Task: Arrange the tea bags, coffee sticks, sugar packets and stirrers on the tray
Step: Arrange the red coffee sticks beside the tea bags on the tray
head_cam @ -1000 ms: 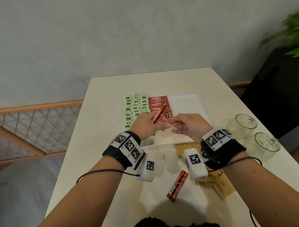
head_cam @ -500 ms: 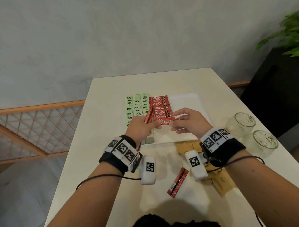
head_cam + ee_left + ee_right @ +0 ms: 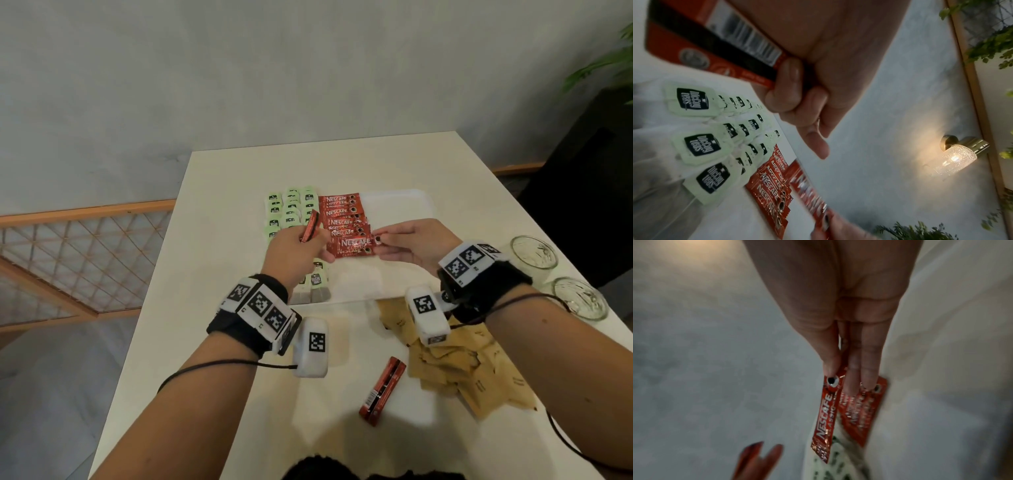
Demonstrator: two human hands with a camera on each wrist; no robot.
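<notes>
1. The right hand (image 3: 409,245) pinched one coffee stick (image 3: 354,244) by its end, thumb above and fingers (image 3: 869,369) below, and held it face up just over the near end of the red row (image 3: 342,214) on the tray (image 3: 397,205).
2. The left hand (image 3: 291,251) was curled round spare sticks (image 3: 311,226), which stood out of the fist above the tea bags (image 3: 291,209); the left wrist view showed at least one of them back side out, though blur made the count uncertain.
3. The tea bags lay in overlapped green columns at the tray's left, with the red row touching their right side and the tray's right part bare.
4. Still off the tray, on the table (image 3: 222,192), were a loose stick pair (image 3: 382,390) and a heap of brown packets (image 3: 455,359), with two glasses (image 3: 555,277) to the right.
5. The step in hand looked to be laying the pinched stick as the next tile of the row. To do it well, the person should keep it level and parallel to the others, lap it over the last one by the same margin, line up the ends, and let go only once it lies flat, so the row does not skew.
6. No stirrers could be made out in any view.
</notes>
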